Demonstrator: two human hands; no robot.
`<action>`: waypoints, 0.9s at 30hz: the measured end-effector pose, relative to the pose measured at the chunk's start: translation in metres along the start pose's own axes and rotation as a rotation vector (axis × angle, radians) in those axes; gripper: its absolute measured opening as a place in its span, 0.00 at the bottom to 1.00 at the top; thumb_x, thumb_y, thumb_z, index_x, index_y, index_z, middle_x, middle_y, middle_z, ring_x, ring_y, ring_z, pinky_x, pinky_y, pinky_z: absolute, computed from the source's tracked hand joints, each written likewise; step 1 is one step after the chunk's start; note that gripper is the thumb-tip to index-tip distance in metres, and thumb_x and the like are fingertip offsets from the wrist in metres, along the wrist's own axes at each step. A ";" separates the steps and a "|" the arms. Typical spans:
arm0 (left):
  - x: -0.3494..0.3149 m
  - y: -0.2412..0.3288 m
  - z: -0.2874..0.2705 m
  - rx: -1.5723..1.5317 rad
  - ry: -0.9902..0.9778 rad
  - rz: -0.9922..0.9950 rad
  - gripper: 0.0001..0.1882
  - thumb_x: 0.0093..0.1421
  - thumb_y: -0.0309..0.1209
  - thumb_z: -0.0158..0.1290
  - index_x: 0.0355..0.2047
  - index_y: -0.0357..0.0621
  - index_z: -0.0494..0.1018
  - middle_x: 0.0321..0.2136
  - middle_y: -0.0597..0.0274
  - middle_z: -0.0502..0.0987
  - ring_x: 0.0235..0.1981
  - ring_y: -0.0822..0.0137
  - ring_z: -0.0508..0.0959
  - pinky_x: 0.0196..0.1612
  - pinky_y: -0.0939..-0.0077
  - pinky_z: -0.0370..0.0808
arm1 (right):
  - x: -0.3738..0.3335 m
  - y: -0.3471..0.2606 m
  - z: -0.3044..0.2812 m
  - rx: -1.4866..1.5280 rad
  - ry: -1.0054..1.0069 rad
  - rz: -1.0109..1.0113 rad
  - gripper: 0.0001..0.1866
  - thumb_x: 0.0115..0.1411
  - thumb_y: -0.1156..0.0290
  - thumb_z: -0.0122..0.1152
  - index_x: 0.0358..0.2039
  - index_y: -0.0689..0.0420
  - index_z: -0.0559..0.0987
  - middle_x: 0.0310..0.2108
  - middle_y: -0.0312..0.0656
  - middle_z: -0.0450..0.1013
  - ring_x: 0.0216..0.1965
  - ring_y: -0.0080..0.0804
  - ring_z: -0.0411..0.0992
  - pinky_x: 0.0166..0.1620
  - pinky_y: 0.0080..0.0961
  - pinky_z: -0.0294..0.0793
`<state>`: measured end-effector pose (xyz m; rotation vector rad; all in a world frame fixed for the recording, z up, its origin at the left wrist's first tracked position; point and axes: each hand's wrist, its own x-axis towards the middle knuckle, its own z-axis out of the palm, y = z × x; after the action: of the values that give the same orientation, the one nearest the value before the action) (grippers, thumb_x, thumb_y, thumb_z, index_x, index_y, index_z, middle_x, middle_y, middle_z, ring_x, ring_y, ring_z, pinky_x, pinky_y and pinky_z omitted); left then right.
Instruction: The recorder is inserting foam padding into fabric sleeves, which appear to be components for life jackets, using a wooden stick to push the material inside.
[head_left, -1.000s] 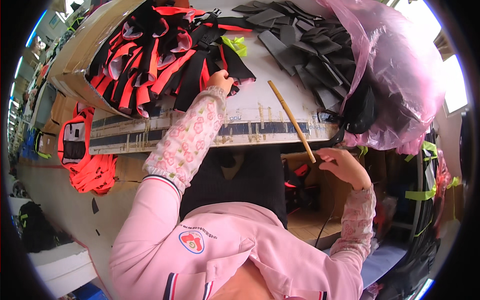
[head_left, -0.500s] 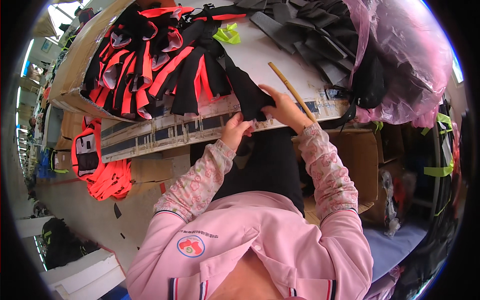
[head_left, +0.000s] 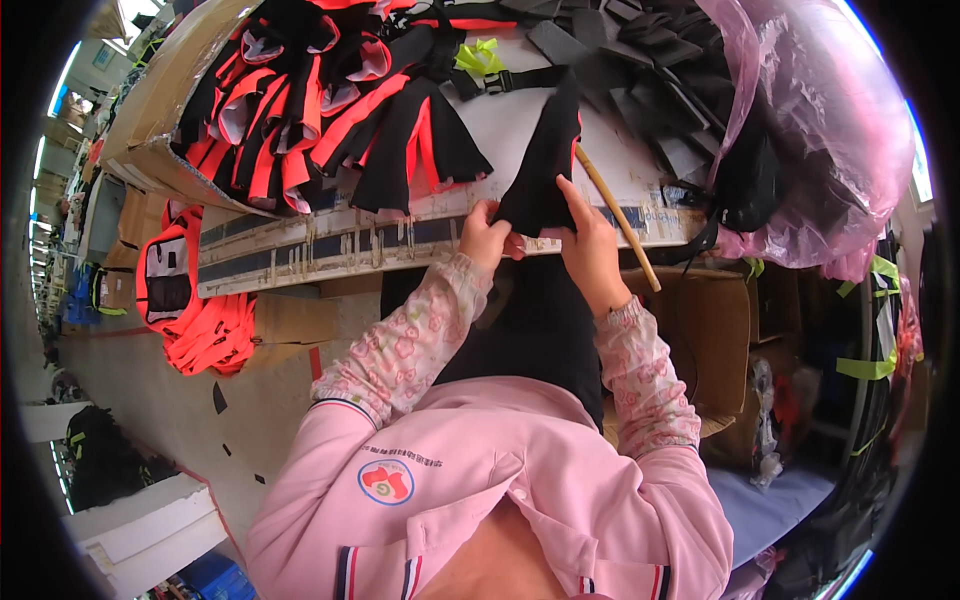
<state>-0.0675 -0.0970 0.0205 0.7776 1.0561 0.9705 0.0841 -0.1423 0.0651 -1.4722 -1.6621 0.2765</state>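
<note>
Between my hands is a black fabric piece with a red-orange edge point(head_left: 540, 165), wide at the near end and narrowing to a point away from me. My left hand point(head_left: 487, 237) pinches its near left corner. My right hand point(head_left: 592, 245) grips the near right side, thumb and fingers along the cloth. A wooden stick point(head_left: 622, 222) lies just right of my right hand, its near end past the table edge. Left of the piece lie similar black and red-orange fabric pieces point(head_left: 420, 150) in a heap. Beyond it is a black strap with a buckle point(head_left: 500, 82).
Dark grey foam pieces point(head_left: 655, 90) are piled at the far right beside a pink plastic bag point(head_left: 815, 130). A cardboard box point(head_left: 150, 130) borders the heap on the left. Red-orange vests point(head_left: 195, 300) hang below the table edge point(head_left: 300, 265). Neon-yellow strips point(head_left: 480, 57) lie at the back.
The fabric piece has swung from leaning left to pointing away and right, showing its red-orange edge. My right hand has turned more upright and moved slightly nearer; the view has shifted a little.
</note>
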 end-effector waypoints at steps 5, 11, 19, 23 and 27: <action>-0.004 -0.028 -0.027 0.143 0.032 -0.110 0.13 0.54 0.26 0.43 0.40 0.35 0.63 0.12 0.62 0.67 0.07 0.72 0.65 0.15 0.77 0.71 | -0.026 0.035 0.031 0.143 -0.180 0.260 0.29 0.42 0.82 0.61 0.49 0.61 0.70 0.38 0.57 0.72 0.42 0.52 0.70 0.43 0.35 0.70; -0.018 -0.023 -0.037 0.179 -0.112 -0.377 0.18 0.60 0.43 0.42 0.37 0.40 0.68 0.17 0.60 0.72 0.11 0.70 0.70 0.19 0.74 0.74 | -0.025 0.030 0.029 0.158 -0.202 0.252 0.29 0.42 0.77 0.65 0.48 0.61 0.70 0.39 0.55 0.73 0.43 0.50 0.70 0.44 0.34 0.70; -0.020 -0.035 -0.031 0.064 -0.078 -0.354 0.15 0.60 0.35 0.46 0.43 0.39 0.67 0.32 0.48 0.77 0.19 0.62 0.77 0.25 0.71 0.77 | -0.030 0.031 0.036 0.198 -0.259 0.248 0.29 0.40 0.79 0.64 0.47 0.57 0.70 0.38 0.54 0.73 0.42 0.50 0.71 0.43 0.35 0.70; -0.019 -0.040 -0.033 0.059 -0.076 -0.343 0.14 0.58 0.33 0.50 0.42 0.40 0.68 0.30 0.49 0.77 0.18 0.64 0.76 0.24 0.73 0.76 | -0.027 0.022 0.034 0.056 -0.275 0.303 0.29 0.39 0.80 0.62 0.46 0.54 0.70 0.36 0.52 0.73 0.41 0.50 0.71 0.41 0.37 0.71; -0.020 -0.045 -0.028 0.109 -0.006 -0.265 0.13 0.56 0.32 0.53 0.39 0.39 0.70 0.27 0.50 0.78 0.16 0.66 0.76 0.21 0.75 0.75 | -0.026 0.018 0.035 0.007 -0.276 0.286 0.30 0.38 0.82 0.62 0.46 0.52 0.68 0.35 0.50 0.74 0.40 0.51 0.71 0.40 0.37 0.70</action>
<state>-0.0855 -0.1311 -0.0213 0.7074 1.1816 0.6892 0.0695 -0.1477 0.0200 -1.7284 -1.6547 0.6687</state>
